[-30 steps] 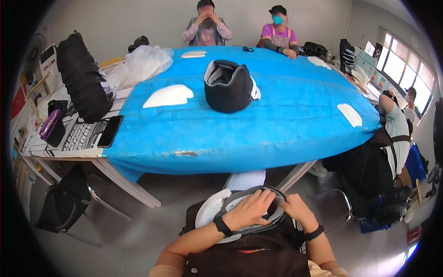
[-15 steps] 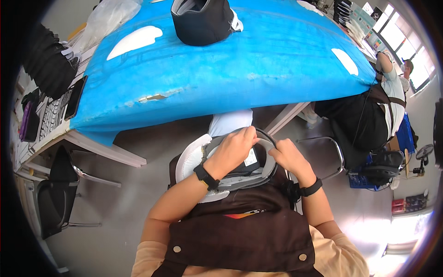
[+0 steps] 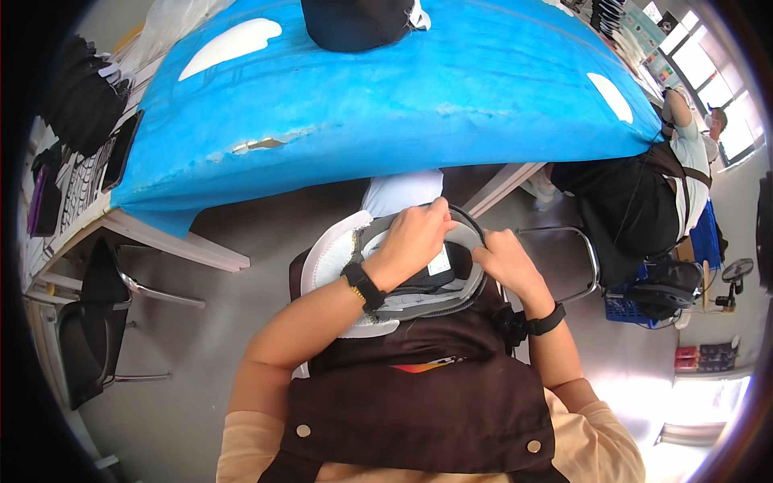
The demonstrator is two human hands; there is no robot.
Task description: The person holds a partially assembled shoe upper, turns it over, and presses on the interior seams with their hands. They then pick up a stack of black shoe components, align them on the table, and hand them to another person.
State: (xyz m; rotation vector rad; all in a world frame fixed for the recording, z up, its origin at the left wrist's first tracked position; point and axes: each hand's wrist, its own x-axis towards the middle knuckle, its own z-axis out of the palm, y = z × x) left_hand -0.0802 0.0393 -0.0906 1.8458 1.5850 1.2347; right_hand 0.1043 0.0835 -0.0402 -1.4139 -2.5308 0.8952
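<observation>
In my lap lies a grey cap with its inside facing up and a white brim piece along its left side. My left hand reaches across the opening, its fingers closed on the dark edge band at the far side. Just to its right, my right hand pinches the same edge with curled fingers. A white label shows inside the cap between the hands. The fingertips are partly hidden, so anything small between them cannot be made out.
Ahead stands a table with a torn blue cover, bearing a black cap and white crescent pieces. Stacked black caps and a phone are at left, above a black chair. A co-worker sits at right.
The table and surroundings sit slightly higher in the picture. Both hands keep their hold on the cap's edge, with only a slight shift.
</observation>
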